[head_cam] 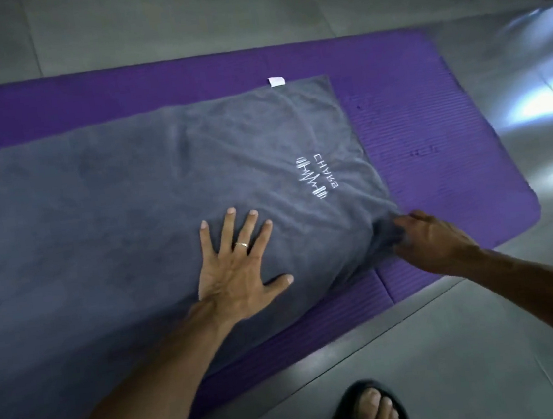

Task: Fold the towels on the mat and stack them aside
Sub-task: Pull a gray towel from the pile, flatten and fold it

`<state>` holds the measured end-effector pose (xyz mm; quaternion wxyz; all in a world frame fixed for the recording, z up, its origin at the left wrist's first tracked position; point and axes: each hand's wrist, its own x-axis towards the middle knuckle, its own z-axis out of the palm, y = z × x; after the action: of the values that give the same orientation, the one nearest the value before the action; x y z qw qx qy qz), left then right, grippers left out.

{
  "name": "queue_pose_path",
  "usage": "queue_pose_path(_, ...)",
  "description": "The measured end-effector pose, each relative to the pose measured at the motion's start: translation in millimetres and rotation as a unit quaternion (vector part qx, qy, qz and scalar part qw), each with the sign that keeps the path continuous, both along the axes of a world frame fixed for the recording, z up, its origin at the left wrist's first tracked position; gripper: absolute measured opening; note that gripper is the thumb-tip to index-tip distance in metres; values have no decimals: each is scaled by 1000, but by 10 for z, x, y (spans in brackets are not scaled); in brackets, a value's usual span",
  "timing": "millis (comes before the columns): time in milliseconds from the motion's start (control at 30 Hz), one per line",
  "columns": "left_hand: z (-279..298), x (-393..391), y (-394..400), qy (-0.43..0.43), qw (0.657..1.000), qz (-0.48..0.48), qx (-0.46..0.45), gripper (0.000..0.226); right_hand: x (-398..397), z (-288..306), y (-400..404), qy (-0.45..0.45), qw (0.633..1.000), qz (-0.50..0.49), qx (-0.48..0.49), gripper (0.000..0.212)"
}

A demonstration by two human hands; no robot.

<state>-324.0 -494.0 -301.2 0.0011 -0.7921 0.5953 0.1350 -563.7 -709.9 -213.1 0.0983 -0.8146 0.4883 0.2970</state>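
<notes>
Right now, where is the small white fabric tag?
In the head view, the small white fabric tag sticks out from the grey towel's far edge, near its far right corner, over the purple mat.

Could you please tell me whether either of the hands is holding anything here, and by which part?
The right hand grips the grey terry towel at its near right corner; the left hand only presses flat on it.

Towel cut off left; right hand fingertips hidden.
</notes>
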Motion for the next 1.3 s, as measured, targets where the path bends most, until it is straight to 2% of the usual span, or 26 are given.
queue_pose_path(133, -14, 23, -28, 9, 1000, 6, 9, 98, -298, -244, 62, -24, 985, -172, -12, 58)
queue_pose_path(167, 4, -22, -28, 14, 1000, 9, 1, 95, -290, -290, 118, -45, 980, -193, -22, 50)
queue_pose_path(233, 75, -188, -27, 31, 999, -7, -29, 80, -225, -301, 147, -100, 969, -224, -36, 18)
queue_pose_path(267, 103, -288, -20, 36, 998, -23, -51, 74, -198, -300, 143, -142, 953, -268, -25, 14)
queue_pose_path(300, 126, -381, -16, 40, 997, -40, -57, 72, -188, -291, 139, -189, 928, -320, -9, 18)
queue_pose_path(400, 112, -528, -11, 45, 997, -56, -23, 61, -175, -269, 105, -316, 843, -432, 57, 19)
queue_pose_path(433, 103, -526, -12, 49, 997, -52, -22, 56, -172, -273, 109, -323, 834, -443, 61, 18)
queue_pose_path(533, 48, -493, 8, 29, 998, -62, 3, 65, -219, -322, 98, -325, 841, -431, 35, 23)
queue_pose_path(667, 37, -504, 6, 8, 998, -65, 1, 62, -389, -334, 83, -380, 793, -474, 49, 15)
queue_pose_path(700, 28, -506, 13, 3, 998, -66, -1, 61, -415, -346, 83, -379, 797, -468, 42, 16)
queue_pose_path(767, 18, -510, 32, -6, 997, -73, 0, 64, -422, -403, 74, -339, 835, -433, -2, 16)
queue_pose_path(800, 9, -513, 44, -10, 997, -78, 5, 68, -409, -410, 91, -310, 854, -416, -41, 12)
queue_pose_path(867, 0, -516, 64, -17, 996, -84, 8, 76, -355, -415, 156, -285, 869, -379, -141, 25)
queue_pose_path(933, 13, -523, 65, -15, 996, -86, 13, 80, -222, -396, 313, -296, 892, -215, -266, 34)
queue_pose_path(967, 15, -527, 59, -13, 996, -85, 13, 82, -109, -411, 412, -318, 896, -111, -288, 36)
queue_pose_path(1033, 13, -531, 52, -9, 997, -82, 10, 82, 145, -546, 613, -357, 911, 69, -195, 44)
queue_pose_path(1100, 5, -535, 48, -7, 997, -80, -2, 81, 268, -723, 734, -302, 931, 182, -94, 55)
queue_pose_path(1133, 4, -533, 48, -5, 997, -83, -6, 81, 223, -797, 684, -268, 941, 193, -81, 60)
queue_pose_path(1233, 32, -491, 6, -4, 996, -86, -4, 80, -102, -841, 279, -194, 971, 66, -125, 66)
queue_pose_path(1300, 57, -438, -68, 2, 997, -70, -18, 77, -174, -764, -4, -160, 975, 19, -154, 69)
